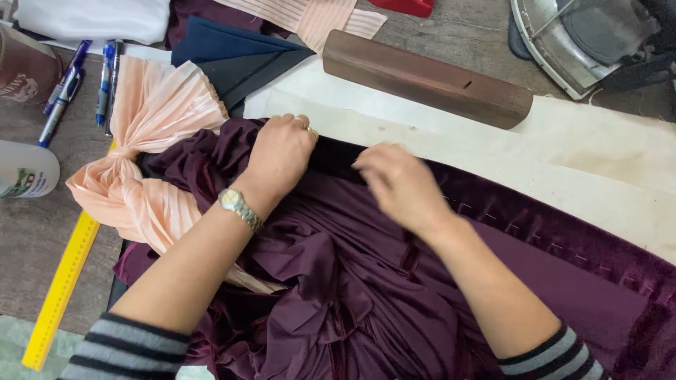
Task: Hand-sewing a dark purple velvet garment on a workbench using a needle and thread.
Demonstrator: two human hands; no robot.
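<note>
**Two hands on dark purple cloth at a sewing table**

Across the middle of the worktable lies a heap of dark purple fabric (366, 281), part smooth and gathered, part velvet, with a line of pale tacking stitches along its far right edge. It rests on a cream pressing cloth (563, 155).

The left hand (282, 151), with a silver wristwatch (238, 206) on its wrist, presses down on the fabric's far edge, fingers curled together against the cloth. The right hand (398, 184) is just beside it on the same edge; it is blurred, so whether its fingers pinch the fabric cannot be told.

To the left sits a pleated peach satin bow (151, 141), touching the purple heap. Near left lies a yellow ruler (60, 288). Far left are several blue pens (88, 81). Beyond the hands lies a brown wooden block (426, 77), and at far right an iron (584, 42).
</note>
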